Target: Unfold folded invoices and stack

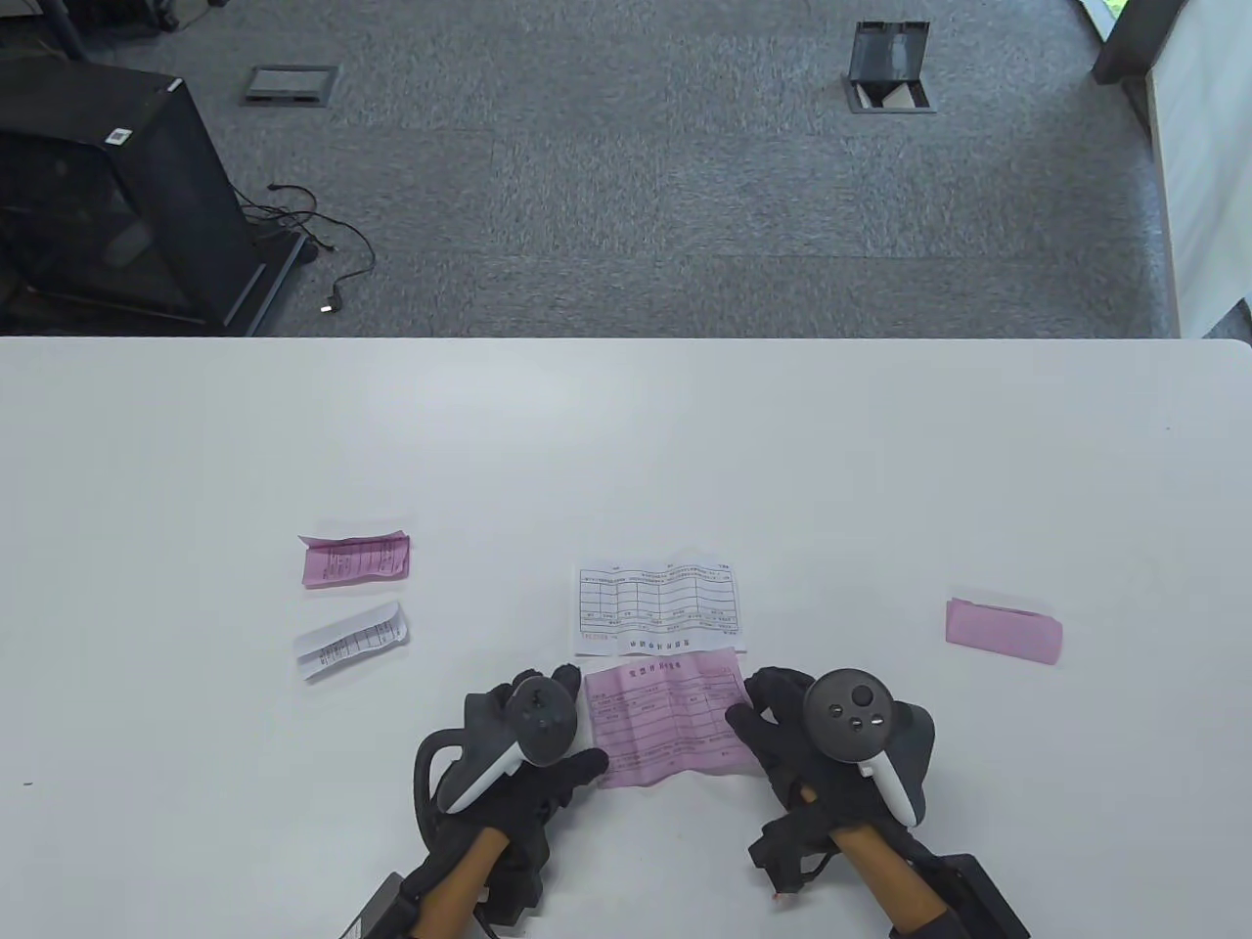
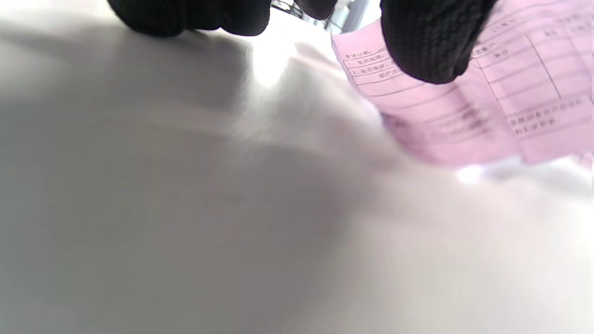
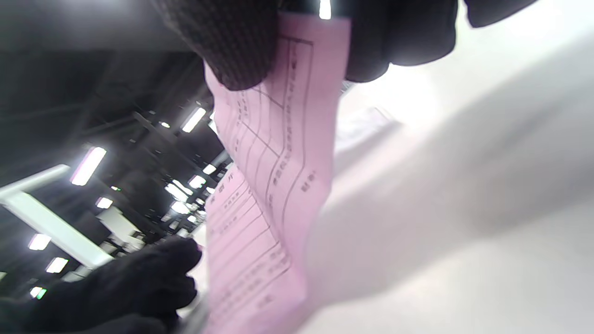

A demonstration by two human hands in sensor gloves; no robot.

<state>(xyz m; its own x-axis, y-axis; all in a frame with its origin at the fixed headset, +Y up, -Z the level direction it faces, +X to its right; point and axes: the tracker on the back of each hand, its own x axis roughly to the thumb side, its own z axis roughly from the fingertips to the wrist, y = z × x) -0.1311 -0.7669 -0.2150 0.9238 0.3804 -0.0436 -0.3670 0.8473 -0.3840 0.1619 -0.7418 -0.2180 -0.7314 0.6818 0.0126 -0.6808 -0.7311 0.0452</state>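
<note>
Two hands, left hand (image 1: 533, 729) and right hand (image 1: 782, 724), pinch opposite edges of the opened pink invoice (image 1: 670, 716), spread for stacking just near of the white invoice (image 1: 657, 608).

**Printed forms on the table, none of it readable**

A pink invoice (image 1: 670, 719) is showing ruled tables and rows of small printed characters, too blurred to read in any view. The white invoice (image 1: 657, 608) lying just beyond it is carrying a blue grid and fine print, equally unreadable. A small white label (image 1: 119, 136) is sitting on the black cabinet (image 1: 108, 196) beyond the table, its marking too tiny to make out.
</note>
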